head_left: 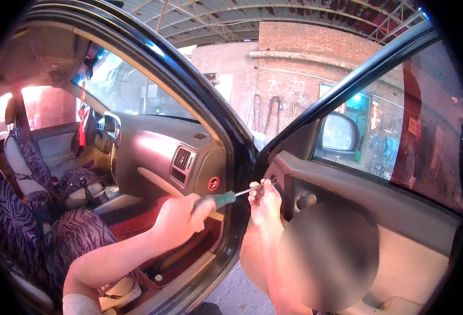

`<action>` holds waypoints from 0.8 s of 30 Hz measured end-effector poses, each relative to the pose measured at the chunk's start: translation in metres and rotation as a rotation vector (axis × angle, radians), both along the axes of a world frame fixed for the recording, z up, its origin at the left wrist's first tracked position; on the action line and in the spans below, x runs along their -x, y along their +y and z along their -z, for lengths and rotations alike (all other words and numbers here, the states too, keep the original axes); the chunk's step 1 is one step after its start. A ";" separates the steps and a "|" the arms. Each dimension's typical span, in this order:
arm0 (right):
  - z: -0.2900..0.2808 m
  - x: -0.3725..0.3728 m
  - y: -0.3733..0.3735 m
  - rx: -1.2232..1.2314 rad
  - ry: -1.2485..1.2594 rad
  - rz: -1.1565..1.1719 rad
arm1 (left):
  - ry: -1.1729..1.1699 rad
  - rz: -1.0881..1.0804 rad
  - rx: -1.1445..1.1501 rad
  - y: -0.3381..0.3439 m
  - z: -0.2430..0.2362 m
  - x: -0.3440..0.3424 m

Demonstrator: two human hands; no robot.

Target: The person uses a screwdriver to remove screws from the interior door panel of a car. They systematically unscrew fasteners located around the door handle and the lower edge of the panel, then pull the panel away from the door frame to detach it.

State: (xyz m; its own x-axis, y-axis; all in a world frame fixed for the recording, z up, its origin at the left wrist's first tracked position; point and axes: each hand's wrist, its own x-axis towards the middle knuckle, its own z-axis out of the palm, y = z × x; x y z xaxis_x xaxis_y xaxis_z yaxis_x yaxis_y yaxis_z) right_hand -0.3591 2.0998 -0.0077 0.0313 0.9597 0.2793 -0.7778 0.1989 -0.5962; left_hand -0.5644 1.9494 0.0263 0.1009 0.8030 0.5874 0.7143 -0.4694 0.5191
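Note:
My left hand (181,220) is wrapped round the dark green handle of a screwdriver (224,199). Its metal shaft points right, toward the front upper corner of the open car door's inner panel (347,186). Around the shaft's tip end, the fingers of my right hand (266,203) are pinched together, close against the panel. A small dark hole or fitting (273,180) shows just beyond these fingertips. What the tip touches is hidden by the fingers. A round knob-like part (307,201) sits on the panel to the right of my right hand.
The door frame and window, with a side mirror (340,132) outside, stand to the right. A blurred round patch covers the lower door. Leftward are the dashboard (155,144), air vent (181,163) and zebra-patterned seats (79,233). A brick wall (305,42) rises behind.

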 end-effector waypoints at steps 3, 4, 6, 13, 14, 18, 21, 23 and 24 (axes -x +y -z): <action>0.001 0.001 -0.001 0.014 -0.036 0.000 | -0.168 -0.010 0.219 0.002 -0.001 0.000; 0.002 0.002 -0.001 0.012 -0.055 0.010 | -0.184 -0.006 0.208 0.003 0.001 0.001; 0.002 0.000 0.001 0.014 -0.064 0.014 | -0.025 0.041 0.103 -0.002 0.003 0.007; 0.002 -0.001 -0.002 -0.013 -0.043 -0.003 | 0.099 0.031 -0.212 0.003 0.019 0.015; 0.003 0.000 -0.001 -0.004 -0.044 -0.002 | -0.128 0.046 0.109 -0.002 0.009 0.009; 0.003 -0.005 0.002 -0.009 -0.082 0.034 | -0.253 0.086 0.338 -0.006 0.003 0.001; 0.004 -0.003 0.005 -0.018 -0.109 0.041 | 0.096 0.102 -0.168 -0.013 0.009 0.005; 0.005 -0.001 0.005 -0.010 -0.102 0.034 | 0.446 0.016 -0.549 -0.006 0.017 0.013; 0.002 -0.001 0.000 -0.004 -0.096 0.034 | 0.310 0.018 -0.405 -0.005 0.020 0.012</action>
State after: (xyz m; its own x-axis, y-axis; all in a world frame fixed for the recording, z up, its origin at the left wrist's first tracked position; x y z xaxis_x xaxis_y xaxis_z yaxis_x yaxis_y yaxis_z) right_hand -0.3580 2.1000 -0.0096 0.0371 0.9573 0.2867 -0.7101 0.2271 -0.6664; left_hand -0.5769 1.9449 0.0064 0.3314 0.5133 0.7916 0.7960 -0.6025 0.0574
